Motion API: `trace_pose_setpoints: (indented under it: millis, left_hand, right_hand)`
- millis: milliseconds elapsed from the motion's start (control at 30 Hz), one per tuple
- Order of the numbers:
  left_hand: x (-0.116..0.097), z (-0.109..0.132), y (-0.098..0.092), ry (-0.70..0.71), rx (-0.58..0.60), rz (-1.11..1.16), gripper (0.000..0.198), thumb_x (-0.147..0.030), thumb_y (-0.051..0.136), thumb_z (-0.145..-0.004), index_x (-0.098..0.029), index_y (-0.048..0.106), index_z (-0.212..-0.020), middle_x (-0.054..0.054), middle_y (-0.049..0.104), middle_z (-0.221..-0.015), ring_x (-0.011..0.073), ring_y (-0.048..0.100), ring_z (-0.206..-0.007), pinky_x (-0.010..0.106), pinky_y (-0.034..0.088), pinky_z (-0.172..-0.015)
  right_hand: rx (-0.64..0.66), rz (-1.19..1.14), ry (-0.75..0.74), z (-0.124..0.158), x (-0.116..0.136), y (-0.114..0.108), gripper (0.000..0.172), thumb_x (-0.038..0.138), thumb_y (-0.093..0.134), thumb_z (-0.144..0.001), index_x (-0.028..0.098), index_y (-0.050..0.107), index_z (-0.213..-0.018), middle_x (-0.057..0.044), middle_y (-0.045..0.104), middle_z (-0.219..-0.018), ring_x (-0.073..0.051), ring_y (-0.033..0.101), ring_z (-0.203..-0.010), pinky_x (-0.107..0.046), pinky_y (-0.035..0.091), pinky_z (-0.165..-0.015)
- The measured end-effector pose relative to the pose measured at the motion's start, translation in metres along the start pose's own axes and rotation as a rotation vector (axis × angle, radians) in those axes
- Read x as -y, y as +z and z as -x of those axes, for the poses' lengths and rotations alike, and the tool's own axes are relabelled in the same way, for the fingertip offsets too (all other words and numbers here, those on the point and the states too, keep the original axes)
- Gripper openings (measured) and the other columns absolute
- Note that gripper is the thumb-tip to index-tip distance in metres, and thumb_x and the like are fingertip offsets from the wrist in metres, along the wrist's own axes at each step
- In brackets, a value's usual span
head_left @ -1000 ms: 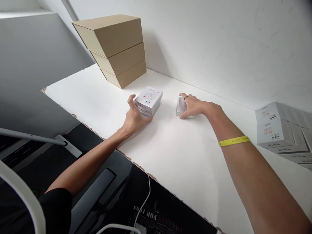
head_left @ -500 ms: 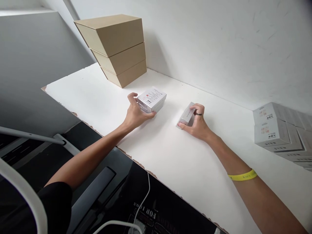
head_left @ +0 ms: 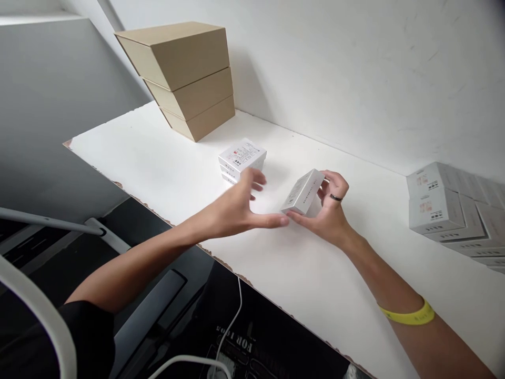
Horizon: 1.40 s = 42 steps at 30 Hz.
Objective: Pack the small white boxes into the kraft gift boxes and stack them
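My right hand (head_left: 329, 210) grips a small white box (head_left: 303, 192) by its edges and keeps it tilted over the white table. Thumb and fingers apart, my left hand (head_left: 244, 208) holds nothing; its thumb tip is at the lower left corner of that box. Behind my left fingers stands a small stack of white boxes (head_left: 242, 153), printed side up on top, partly hidden by the hand.
Three large tan boxes (head_left: 193, 58) are stacked at the back left of the white table (head_left: 130, 142). Many white boxes (head_left: 437, 205) are piled at the right by the wall. A white cable (head_left: 240, 302) hangs below the table's front edge.
My left hand has let go of the stack of white boxes and moved right, towards the box in my right hand. That box has been raised and turned, showing more of its printed face.
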<state>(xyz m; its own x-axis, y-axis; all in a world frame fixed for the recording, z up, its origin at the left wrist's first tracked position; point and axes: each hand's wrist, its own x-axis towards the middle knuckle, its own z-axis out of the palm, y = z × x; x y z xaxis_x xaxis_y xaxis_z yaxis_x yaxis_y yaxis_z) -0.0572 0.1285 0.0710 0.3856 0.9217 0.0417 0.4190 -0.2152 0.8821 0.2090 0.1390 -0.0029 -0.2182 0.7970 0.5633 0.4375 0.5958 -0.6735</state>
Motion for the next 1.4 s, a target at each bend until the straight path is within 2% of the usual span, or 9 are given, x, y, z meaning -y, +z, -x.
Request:
trace_pose_setpoints:
  millis: [67,167,333,467,633,900,1100,1267,1400]
  left_hand:
    - [-0.014,-0.001,0.013,-0.161,0.128,0.209,0.079,-0.051,0.097,-0.069,-0.022,0.045,-0.122,0.022,0.057,-0.143,0.0421,0.057,-0.14,0.064,0.054,-0.109]
    - [-0.022,-0.004,0.034,-0.172,0.066,0.409,0.076,-0.044,0.096,-0.068,-0.022,0.041,-0.116,0.02,0.058,-0.141,0.0366,0.062,-0.133,0.064,0.051,-0.113]
    - [-0.024,0.002,0.045,-0.171,0.027,0.452,0.071,-0.036,0.096,-0.065,-0.023,0.04,-0.107,0.014,0.062,-0.132,0.0286,0.067,-0.117,0.059,0.056,-0.106]
    - [-0.025,0.002,0.027,-0.071,0.02,0.291,0.055,-0.037,0.092,-0.072,-0.022,0.047,-0.099,0.011,0.069,-0.124,0.0278,0.071,-0.111,0.058,0.056,-0.107]
    - [-0.024,-0.011,-0.01,0.221,-0.388,-0.157,0.048,-0.03,0.085,-0.074,-0.024,0.051,-0.107,0.008,0.068,-0.124,0.0295,0.067,-0.119,0.053,0.058,-0.108]
    - [0.006,-0.037,-0.04,0.36,-0.782,-0.427,0.053,-0.029,0.085,-0.078,-0.028,0.049,-0.117,0.008,0.057,-0.127,0.0314,0.06,-0.126,0.055,0.057,-0.107]
    - [0.036,-0.042,-0.033,0.116,-0.569,-0.56,0.046,-0.028,0.087,-0.073,-0.025,0.061,-0.111,0.013,0.052,-0.133,0.0383,0.059,-0.121,0.063,0.056,-0.103]
    - [0.034,-0.039,-0.033,-0.013,-0.473,-0.568,0.054,-0.032,0.083,-0.078,-0.026,0.06,-0.127,0.014,0.049,-0.147,0.0367,0.061,-0.118,0.064,0.054,-0.105]
    - [0.032,-0.039,-0.037,-0.069,-0.44,-0.462,0.059,-0.035,0.083,-0.078,-0.028,0.059,-0.131,0.012,0.056,-0.136,0.0326,0.063,-0.103,0.061,0.06,-0.096]
  right_hand:
    - [-0.09,0.018,-0.184,-0.001,0.014,0.004,0.105,0.043,0.093,-0.076,0.038,0.019,-0.151,-0.012,0.032,-0.146,-0.029,0.05,-0.134,-0.059,0.059,-0.107]
    - [-0.224,0.07,-0.382,-0.001,0.028,0.011,0.103,0.032,0.091,-0.077,0.037,0.021,-0.153,-0.013,0.034,-0.145,-0.03,0.053,-0.132,-0.056,0.064,-0.094]
    - [-0.381,0.146,-0.443,0.002,0.031,0.021,0.095,0.045,0.09,-0.082,0.036,0.024,-0.151,-0.014,0.036,-0.143,-0.032,0.056,-0.129,-0.064,0.064,-0.096]
    - [-0.296,0.154,-0.381,0.009,0.033,0.016,0.103,0.053,0.092,-0.079,0.039,0.02,-0.151,-0.015,0.033,-0.145,-0.035,0.05,-0.137,-0.07,0.059,-0.107]
    - [-0.174,0.147,-0.261,0.021,0.036,-0.001,0.1,0.053,0.089,-0.083,0.044,0.018,-0.152,-0.015,0.026,-0.154,-0.04,0.042,-0.149,-0.081,0.046,-0.117]
    - [-0.133,0.106,-0.131,0.038,0.026,-0.009,0.08,0.043,0.081,-0.091,0.041,0.023,-0.146,-0.012,0.027,-0.149,-0.035,0.037,-0.152,-0.076,0.048,-0.119]
    - [-0.116,0.089,-0.103,0.044,0.022,-0.011,0.071,0.034,0.076,-0.094,0.039,0.026,-0.145,-0.012,0.03,-0.149,-0.032,0.037,-0.153,-0.072,0.047,-0.122]
    - [-0.097,0.091,-0.074,0.05,0.021,-0.009,0.065,0.034,0.072,-0.097,0.038,0.028,-0.145,-0.012,0.033,-0.149,-0.032,0.041,-0.149,-0.07,0.049,-0.12]
    - [-0.072,0.088,-0.067,0.056,0.02,-0.01,0.065,0.031,0.071,-0.098,0.037,0.029,-0.147,-0.012,0.036,-0.149,-0.031,0.043,-0.149,-0.068,0.05,-0.12]
